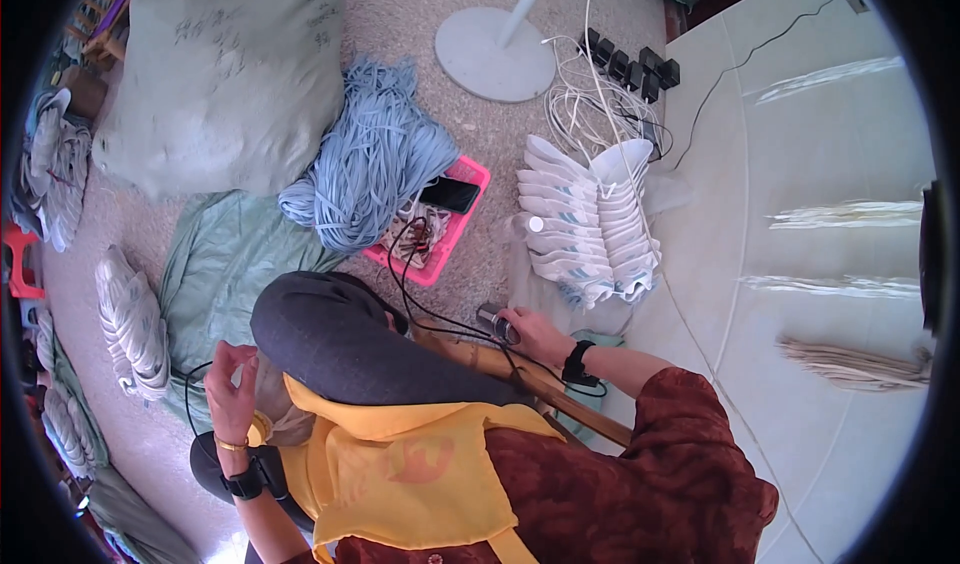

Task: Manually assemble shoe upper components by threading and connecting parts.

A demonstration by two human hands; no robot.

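Note:
My left hand [232,396] is raised beside my left knee, thumb and fingers drawn together in a pinch; anything between the fingertips is too small to make out. A thin black cable [190,382] loops close to it. At the wooden bar [590,419] by my lap, my right hand [540,337] closes around a small dark grey cylinder-shaped object [496,322]. Black cords [440,316] run near this object from a pink tray [470,239], which holds a black phone [450,195] and scraps. A yellow apron [400,479] covers my lap.
Blue strips [375,154] lie heaped beside a large stuffed sack [225,84]. Stacked white fabric pieces [590,224] stand right of the tray, below coiled cables and black adapters [635,69]. A round stand base [490,54] is ahead; a pale table [810,294] fills the right.

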